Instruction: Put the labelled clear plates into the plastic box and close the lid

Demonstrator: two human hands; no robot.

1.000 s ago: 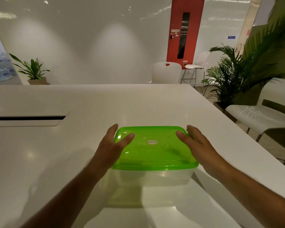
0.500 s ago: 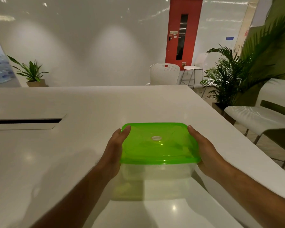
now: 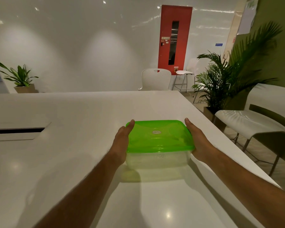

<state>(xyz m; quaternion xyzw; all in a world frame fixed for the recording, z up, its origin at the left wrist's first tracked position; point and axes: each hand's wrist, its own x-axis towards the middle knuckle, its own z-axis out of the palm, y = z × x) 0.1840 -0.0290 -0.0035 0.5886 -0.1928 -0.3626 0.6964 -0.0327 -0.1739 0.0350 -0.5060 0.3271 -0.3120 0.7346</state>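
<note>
One plastic box, clear-walled, with green lid seated on top; stands on the white surface near its right edge. Contents: the labelled plates cannot be made out through the walls. Faint raised characters on the near wall, not legible. Small oval sticker or badge at the lid's centre, writing too small to read.

Two hands in attendance. Left hand: fingers straight, laid flat against the box's left side, fingertips reaching the lid's far left corner. Right hand: fingers extended along the right side, palm against the wall under the lid rim. Neither hand curls round anything; both press inward.

Step, as judged: lid appears down all round, so the closing stage is at or near its end. Next move would call for checking that each corner is snapped home, then letting go.

Surroundings: cable slot in the surface at left; white chair; red door bearing small notices, unreadable; potted palm; smaller plant at far left.
</note>
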